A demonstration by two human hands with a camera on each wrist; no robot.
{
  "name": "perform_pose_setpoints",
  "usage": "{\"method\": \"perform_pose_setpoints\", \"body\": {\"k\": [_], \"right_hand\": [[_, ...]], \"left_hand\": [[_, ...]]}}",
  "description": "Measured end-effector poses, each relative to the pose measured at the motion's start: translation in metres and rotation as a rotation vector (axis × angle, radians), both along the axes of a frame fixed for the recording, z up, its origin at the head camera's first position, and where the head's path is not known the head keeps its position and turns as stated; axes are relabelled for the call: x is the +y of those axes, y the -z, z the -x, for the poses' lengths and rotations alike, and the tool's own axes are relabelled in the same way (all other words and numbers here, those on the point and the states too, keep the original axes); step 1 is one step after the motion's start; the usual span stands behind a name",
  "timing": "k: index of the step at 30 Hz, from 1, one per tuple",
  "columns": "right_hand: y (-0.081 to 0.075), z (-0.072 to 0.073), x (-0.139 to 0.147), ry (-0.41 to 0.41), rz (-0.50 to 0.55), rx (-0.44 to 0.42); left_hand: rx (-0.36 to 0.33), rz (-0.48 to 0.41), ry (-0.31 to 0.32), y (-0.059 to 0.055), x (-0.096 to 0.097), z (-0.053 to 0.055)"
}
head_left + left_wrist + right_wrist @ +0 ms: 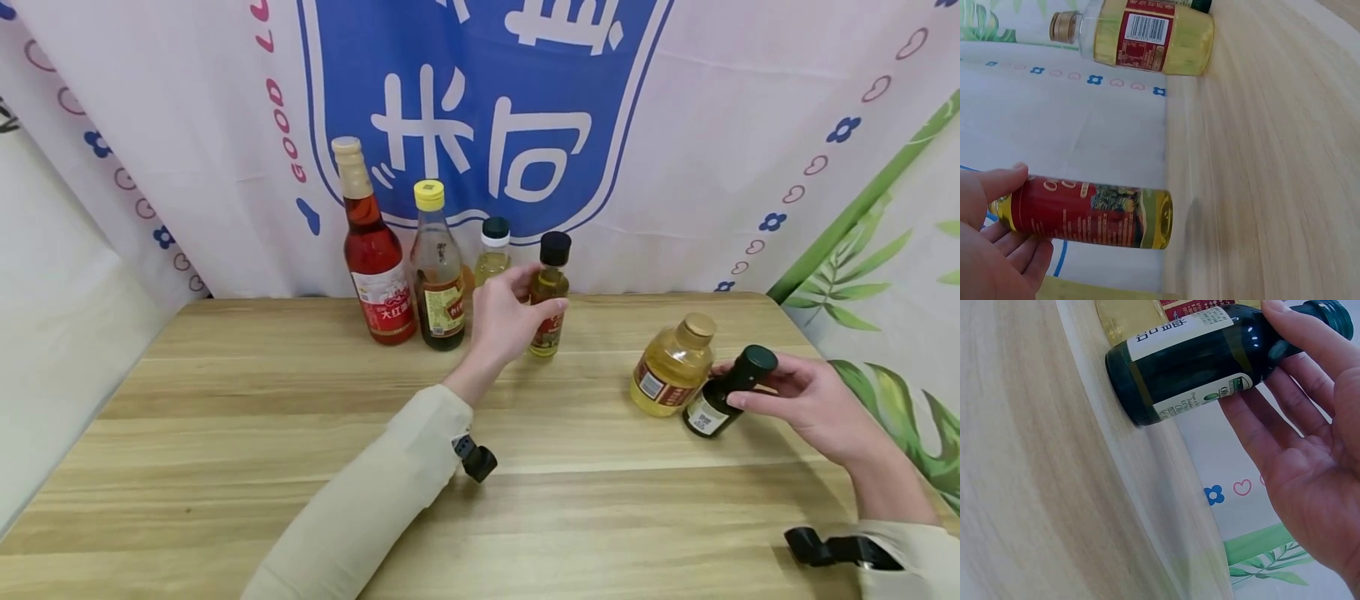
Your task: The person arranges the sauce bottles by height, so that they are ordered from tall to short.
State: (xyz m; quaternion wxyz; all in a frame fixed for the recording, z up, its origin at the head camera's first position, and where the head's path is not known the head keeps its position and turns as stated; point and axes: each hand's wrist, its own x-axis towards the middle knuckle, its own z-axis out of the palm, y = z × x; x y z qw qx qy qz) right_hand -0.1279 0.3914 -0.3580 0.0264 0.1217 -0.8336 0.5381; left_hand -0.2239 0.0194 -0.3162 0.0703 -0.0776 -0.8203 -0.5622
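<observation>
My left hand (504, 312) holds a small oil bottle (548, 332) with a black cap and a red label, thumb on one side and fingers on the other. In the left wrist view, this bottle (1091, 212) shows yellow oil at its base, with a shadow on the wood beside it. My right hand (828, 408) grips a dark green glass bottle (708, 414) around its neck and shoulder, and the bottle leans to the right. Its pale labels face the right wrist camera, where the bottle (1185, 369) overlaps a yellow oil bottle (670, 375) with a gold cap.
Along the back of the wooden table (247, 433) stand a tall red bottle (378, 271), a yellow-capped dark sauce bottle (439, 287) and a green-capped oil bottle (491, 260), partly behind my left hand. A printed curtain (697, 167) hangs behind the table's back edge.
</observation>
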Motion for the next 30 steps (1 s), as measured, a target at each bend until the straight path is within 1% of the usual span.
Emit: {"method": "perform_pose_setpoints", "body": {"k": [3, 5, 7, 12, 15, 19, 24, 30], "right_hand": [[0.000, 0.001, -0.001, 0.000, -0.001, 0.001], [0.001, 0.001, -0.002, 0.003, -0.002, 0.001], [0.002, 0.001, -0.002, 0.004, -0.006, 0.001], [0.002, 0.000, -0.001, -0.028, -0.003, 0.000], [0.002, -0.001, 0.000, -0.050, -0.005, 0.003], [0.002, -0.002, 0.002, -0.048, -0.010, 0.003], [0.003, -0.001, 0.004, -0.046, 0.004, -0.003], [0.004, 0.000, 0.003, -0.035, 0.018, 0.001]], "left_hand": [[0.026, -0.010, -0.039, 0.004, 0.004, 0.005], [0.037, -0.014, -0.060, 0.007, 0.007, 0.007], [0.044, -0.001, -0.087, 0.009, 0.011, 0.008], [0.036, 0.027, -0.138, 0.013, 0.020, 0.009], [0.029, 0.024, -0.171, 0.015, 0.024, 0.009], [0.029, 0.015, -0.216, 0.017, 0.031, 0.009], [0.040, -0.011, -0.249, 0.020, 0.035, 0.007], [0.063, -0.024, -0.271, 0.022, 0.035, 0.004]]}}
